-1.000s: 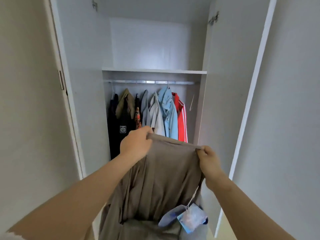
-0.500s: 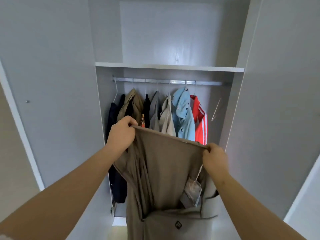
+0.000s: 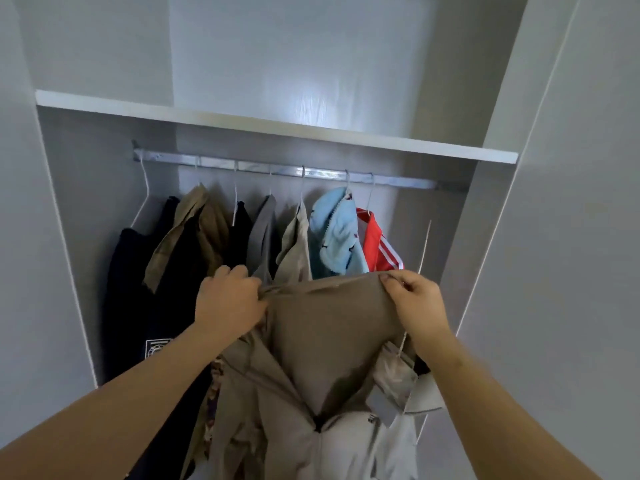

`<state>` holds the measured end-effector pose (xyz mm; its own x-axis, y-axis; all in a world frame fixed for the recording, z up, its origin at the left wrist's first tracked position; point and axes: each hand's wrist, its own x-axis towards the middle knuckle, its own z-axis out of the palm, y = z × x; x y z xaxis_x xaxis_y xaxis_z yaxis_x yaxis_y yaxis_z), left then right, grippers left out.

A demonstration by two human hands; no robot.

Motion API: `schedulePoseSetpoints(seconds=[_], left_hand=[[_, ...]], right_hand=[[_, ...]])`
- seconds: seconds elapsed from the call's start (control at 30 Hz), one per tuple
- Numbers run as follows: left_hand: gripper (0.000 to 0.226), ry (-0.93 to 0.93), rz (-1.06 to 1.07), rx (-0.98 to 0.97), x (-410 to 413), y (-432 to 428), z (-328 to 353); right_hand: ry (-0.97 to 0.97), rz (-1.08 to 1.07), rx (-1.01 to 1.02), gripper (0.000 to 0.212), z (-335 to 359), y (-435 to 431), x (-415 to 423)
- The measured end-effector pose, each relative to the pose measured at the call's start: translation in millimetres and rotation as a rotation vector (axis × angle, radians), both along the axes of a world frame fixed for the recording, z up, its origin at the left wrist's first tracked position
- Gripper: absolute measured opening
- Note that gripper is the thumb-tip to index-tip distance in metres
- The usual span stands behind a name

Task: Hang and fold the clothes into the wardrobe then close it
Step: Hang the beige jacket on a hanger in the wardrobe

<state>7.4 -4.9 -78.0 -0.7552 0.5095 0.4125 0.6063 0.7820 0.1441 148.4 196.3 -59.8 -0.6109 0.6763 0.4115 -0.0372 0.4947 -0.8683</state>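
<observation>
Beige garment (image 3: 329, 341) stretched between our hands, the left hand (image 3: 228, 303) and right hand (image 3: 415, 306) each gripping its top edge, held below the wardrobe rail (image 3: 311, 173), presumably so we can hang it there.

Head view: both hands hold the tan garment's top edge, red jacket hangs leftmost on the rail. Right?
No. The head view shows the red jacket rightmost of the clothes on the rail, beside the light blue top. The left hand and right hand do hold the tan garment by its top edge.
</observation>
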Motion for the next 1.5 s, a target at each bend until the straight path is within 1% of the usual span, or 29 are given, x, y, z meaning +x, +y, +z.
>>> schedulePoseSetpoints(seconds=[0.03,0.13,0.17,0.2,0.27,0.33,0.4,0.47,0.53,0.6,0.67,0.73,0.8,0.83,0.9,0.97,1.0,1.07,1.1,1.17,1.23,1.3,1.4,1.5], left_hand=[[0.026,-0.110,-0.041,0.146,-8.8,10.2,4.1],[0.020,-0.744,-0.115,0.717,-23.6,54.5,17.3],[0.021,-0.926,-0.120,0.872,-25.3,70.3,19.5],[0.022,-1.042,-0.140,0.991,-27.1,85.2,21.4],[0.023,-1.122,-0.196,1.150,-32.2,110.2,26.8],[0.020,-1.135,-0.257,1.255,-42.3,132.6,31.2],[0.022,-1.141,-0.307,1.330,-52.5,155.8,37.0],[0.023,-1.117,-0.294,1.326,-61.2,180.0,41.8],[0.024,-1.118,-0.275,1.330,-72.1,202.2,46.3],[0.023,-1.152,-0.252,1.372,-83.2,221.0,51.6],[0.024,-1.160,-0.213,1.391,-95.9,238.7,53.0],[0.024,-1.170,-0.186,1.414,-107.7,252.2,52.8],[0.025,-1.185,-0.178,1.437,-119.8,261.6,51.5],[0.025,-1.193,-0.167,1.445,-125.1,264.3,51.0],[0.026,-1.197,-0.122,1.470,-137.2,269.2,49.4],[0.027,-1.202,-0.121,1.495,-146.7,273.6,47.5],[0.028,-1.214,-0.128,1.487,-149.1,275.7,47.0],[0.030,-1.242,-0.117,1.461,-151.5,278.2,45.0],[0.031,-1.254,-0.112,1.453,-152.7,278.5,43.7],[0.035,-1.267,-0.100,1.452,-154.2,278.0,44.2],[0.037,-1.259,-0.085,1.452,-152.6,275.6,47.7],[0.036,-1.250,-0.075,1.441,-148.0,270.6,49.7],[0.034,-1.240,-0.044,1.394,-137.0,257.0,51.9],[0.030,-1.272,-0.039,1.329,-122.1,235.2,50.1]], right_hand=[[-0.012,-0.014,0.016,0.031,-0.1,8.7,-6.4],[-0.039,-0.022,-0.019,0.027,-6.6,29.1,-22.5],[-0.041,-0.017,-0.044,0.027,-8.4,36.6,-28.4],[-0.052,-0.011,-0.068,0.028,-9.8,45.2,-34.2],[-0.086,0.029,-0.125,0.029,-11.4,63.9,-47.0],[-0.041,0.073,-0.214,0.034,-10.5,84.0,-60.5],[0.047,-0.018,-0.261,0.035,-7.1,111.3,-74.6],[0.051,-0.192,-0.216,0.028,-4.2,144.3,-90.0],[-0.012,-0.340,-0.162,0.017,-3.1,178.4,-108.6],[-0.152,-0.419,-0.150,0.031,-4.9,211.3,-127.2],[-0.290,-0.464,-0.225,0.041,-7.3,238.4,-145.1],[-0.351,-0.499,-0.325,0.044,-12.3,259.7,-163.3],[-0.280,-0.470,-0.455,0.044,-17.7,279.5,-178.8],[-0.214,-0.399,-0.535,0.042,-20.1,287.4,-184.9],[-0.126,-0.237,-0.654,0.026,-23.8,301.1,-198.4],[-0.067,-0.264,-0.704,0.010,-21.9,308.8,-211.2],[-0.022,-0.307,-0.724,0.013,-20.5,311.3,-217.2],[0.024,-0.374,-0.698,0.027,-17.6,313.5,-224.5],[0.048,-0.367,-0.683,0.027,-14.5,311.2,-225.1],[0.088,-0.305,-0.680,0.021,-9.9,305.8,-221.1],[0.084,-0.263,-0.635,0.018,-8.1,300.2,-212.6],[0.068,-0.246,-0.589,0.015,-5.9,288.9,-202.8],[0.074,-0.238,-0.591,0.012,-3.3,264.2,-186.9],[0.074,-0.230,-0.551,0.022,-6.5,233.3,-164.3]])
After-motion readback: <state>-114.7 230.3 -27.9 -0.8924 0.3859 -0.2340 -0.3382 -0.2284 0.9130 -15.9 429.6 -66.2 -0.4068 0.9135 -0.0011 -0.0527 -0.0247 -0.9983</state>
